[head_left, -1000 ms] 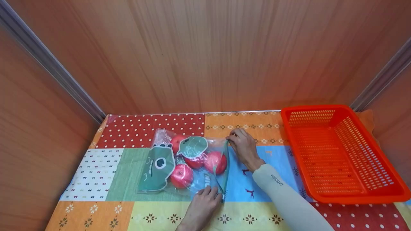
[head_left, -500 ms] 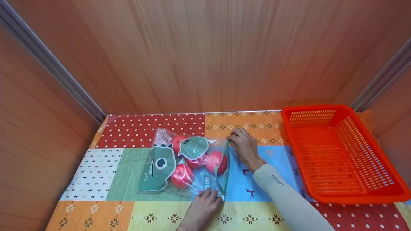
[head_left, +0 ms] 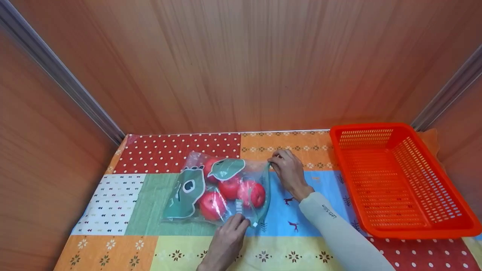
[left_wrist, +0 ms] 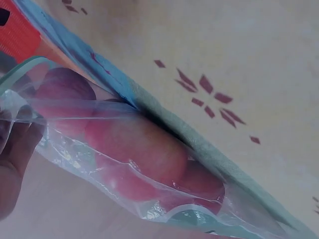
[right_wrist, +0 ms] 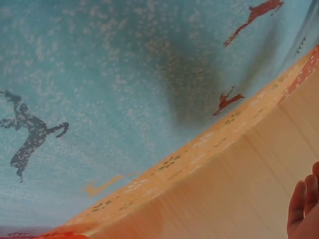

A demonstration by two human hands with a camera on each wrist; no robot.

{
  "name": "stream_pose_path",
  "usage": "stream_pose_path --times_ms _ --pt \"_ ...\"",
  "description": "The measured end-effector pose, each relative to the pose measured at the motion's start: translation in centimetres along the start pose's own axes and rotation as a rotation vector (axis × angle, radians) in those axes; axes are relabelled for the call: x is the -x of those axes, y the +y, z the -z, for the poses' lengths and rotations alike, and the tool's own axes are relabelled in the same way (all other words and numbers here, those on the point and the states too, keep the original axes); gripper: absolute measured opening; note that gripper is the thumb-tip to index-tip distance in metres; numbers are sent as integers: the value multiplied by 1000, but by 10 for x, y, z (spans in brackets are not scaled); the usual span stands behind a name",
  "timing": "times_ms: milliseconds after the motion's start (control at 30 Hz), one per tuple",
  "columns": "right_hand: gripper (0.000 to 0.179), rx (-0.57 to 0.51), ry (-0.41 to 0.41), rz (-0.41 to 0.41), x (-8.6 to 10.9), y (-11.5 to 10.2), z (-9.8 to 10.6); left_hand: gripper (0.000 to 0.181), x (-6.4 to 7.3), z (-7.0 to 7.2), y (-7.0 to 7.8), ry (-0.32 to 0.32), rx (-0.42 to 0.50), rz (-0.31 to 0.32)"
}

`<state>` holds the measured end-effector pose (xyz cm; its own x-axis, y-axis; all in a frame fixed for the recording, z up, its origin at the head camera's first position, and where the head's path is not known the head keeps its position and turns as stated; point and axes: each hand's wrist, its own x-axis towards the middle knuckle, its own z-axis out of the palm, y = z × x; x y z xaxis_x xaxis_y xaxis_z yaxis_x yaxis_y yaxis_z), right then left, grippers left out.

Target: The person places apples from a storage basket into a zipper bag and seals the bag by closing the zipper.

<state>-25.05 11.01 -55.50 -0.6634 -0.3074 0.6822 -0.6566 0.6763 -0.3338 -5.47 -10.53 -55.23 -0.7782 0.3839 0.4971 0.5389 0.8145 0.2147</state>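
A clear plastic zip bag (head_left: 186,195) with a green cartoon print lies on the cloth in the head view, holding several red apples (head_left: 212,206). Its green zip edge (head_left: 267,192) faces right and carries a white slider (head_left: 255,224) at the near end. My left hand (head_left: 228,237) pinches the bag's near side just left of the slider. At the far end of the zip edge, my right hand (head_left: 289,171) pinches the corner. Apples (left_wrist: 139,149) press against the film in the left wrist view. The right wrist view catches only some fingers (right_wrist: 304,206) at its lower right.
An orange-red plastic basket (head_left: 380,180) with slotted walls stands to the right of my right forearm. A patchwork-print cloth (head_left: 109,203) covers the table. Wood-grain panels (head_left: 233,67) rise behind and at both sides.
My left hand has moved away from me and leftward, lifting the bag's near corner with it. The right hand has shifted slightly right. The apples have shifted inside the bag.
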Motion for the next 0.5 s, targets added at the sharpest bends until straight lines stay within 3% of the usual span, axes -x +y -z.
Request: stream_pose_path --times_ms 200,500 --pt "8 0 -1 -21 -1 -1 7 29 -2 7 1 79 79 107" --pt "11 5 -10 -100 -3 -5 22 31 -5 11 -3 278 152 170"
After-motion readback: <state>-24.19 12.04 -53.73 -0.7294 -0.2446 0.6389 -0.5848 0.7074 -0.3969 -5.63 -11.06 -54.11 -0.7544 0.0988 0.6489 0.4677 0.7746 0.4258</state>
